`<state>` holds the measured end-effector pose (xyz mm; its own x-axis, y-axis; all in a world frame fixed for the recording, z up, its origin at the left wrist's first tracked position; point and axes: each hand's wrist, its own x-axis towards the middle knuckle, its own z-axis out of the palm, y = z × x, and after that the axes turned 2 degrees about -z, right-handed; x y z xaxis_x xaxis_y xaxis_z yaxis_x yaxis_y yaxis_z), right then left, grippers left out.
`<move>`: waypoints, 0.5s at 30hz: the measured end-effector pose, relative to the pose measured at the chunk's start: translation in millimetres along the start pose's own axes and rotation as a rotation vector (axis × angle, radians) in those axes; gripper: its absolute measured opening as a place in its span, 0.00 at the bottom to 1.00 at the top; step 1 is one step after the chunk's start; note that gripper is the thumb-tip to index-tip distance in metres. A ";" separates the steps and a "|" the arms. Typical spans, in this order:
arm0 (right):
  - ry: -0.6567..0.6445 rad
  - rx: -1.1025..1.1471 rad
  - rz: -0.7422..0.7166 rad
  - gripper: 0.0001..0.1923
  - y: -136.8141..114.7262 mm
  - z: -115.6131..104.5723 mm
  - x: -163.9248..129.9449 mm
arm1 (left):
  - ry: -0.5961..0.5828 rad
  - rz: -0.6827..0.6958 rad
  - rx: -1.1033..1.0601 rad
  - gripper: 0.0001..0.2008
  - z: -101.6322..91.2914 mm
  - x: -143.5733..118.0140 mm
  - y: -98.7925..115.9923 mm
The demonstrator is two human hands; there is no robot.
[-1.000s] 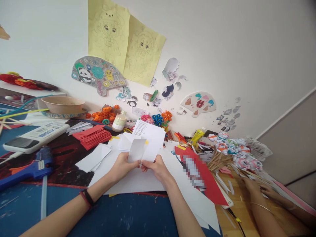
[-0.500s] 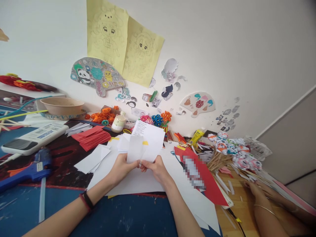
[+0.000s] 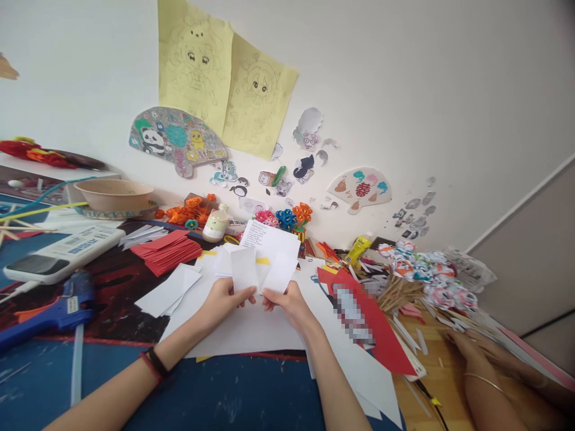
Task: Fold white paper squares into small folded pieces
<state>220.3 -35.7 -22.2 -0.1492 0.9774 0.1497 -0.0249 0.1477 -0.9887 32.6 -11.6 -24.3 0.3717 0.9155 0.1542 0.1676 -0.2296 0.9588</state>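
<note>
My left hand [image 3: 229,302] pinches a small white paper piece [image 3: 244,269] by its lower edge, thumb in front. A second white paper piece [image 3: 279,276] is pinched in my right hand [image 3: 283,299], close beside the first. A narrow gap lies between the two pieces. Behind them is a white sheet with handwriting [image 3: 276,239], partly covered by the held paper. Large white paper [image 3: 238,335] lies under both hands. Loose white slips [image 3: 168,290] and a stack of red paper [image 3: 168,251] sit to the left.
A blue glue gun [image 3: 63,311] and a white power strip [image 3: 63,254] lie at left. A glue bottle [image 3: 220,222] stands behind the papers. On the right are red card [image 3: 386,335], paper flowers [image 3: 431,269] and another person's hands [image 3: 467,347].
My hands have moved slightly apart. The paper held between them now shows as two separate pieces, one in each hand.
</note>
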 end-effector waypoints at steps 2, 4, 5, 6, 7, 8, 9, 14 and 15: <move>0.009 -0.010 0.007 0.12 -0.1 -1.1 0.1 | 0.013 -0.004 0.027 0.19 0.2 0.4 -0.8; 0.018 -0.018 0.015 0.13 -0.2 -1.2 0.0 | 0.021 -0.008 0.053 0.19 0.4 0.6 -1.0; 0.021 -0.021 0.017 0.13 -0.3 -1.1 -0.1 | 0.026 -0.010 0.065 0.19 0.5 0.6 -1.0; 0.024 -0.025 0.018 0.13 -0.5 -0.9 -0.3 | 0.030 -0.013 0.074 0.19 0.5 0.7 -0.9; 0.027 -0.027 0.017 0.13 -0.8 -0.6 -0.5 | 0.034 -0.016 0.079 0.19 0.5 0.7 -0.7; 0.032 -0.029 0.014 0.12 -1.1 -0.4 -0.6 | 0.038 -0.019 0.084 0.19 0.4 0.8 -0.6; 0.038 -0.030 0.011 0.12 -1.4 -0.2 -0.8 | 0.040 -0.022 0.088 0.20 0.3 0.8 -0.5; 0.060 -0.028 0.021 0.13 -1.7 0.1 -0.7 | 0.024 -0.009 0.104 0.20 -0.2 1.4 -0.7; 0.065 -0.029 0.024 0.13 -1.5 0.1 -0.6 | 0.023 -0.003 0.107 0.20 -0.2 1.7 -1.0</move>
<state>220.4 -36.5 -20.7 -0.0849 0.9883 0.1264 0.0064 0.1274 -0.9918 32.9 -9.7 -24.9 0.3502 0.9232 0.1582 0.2659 -0.2600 0.9283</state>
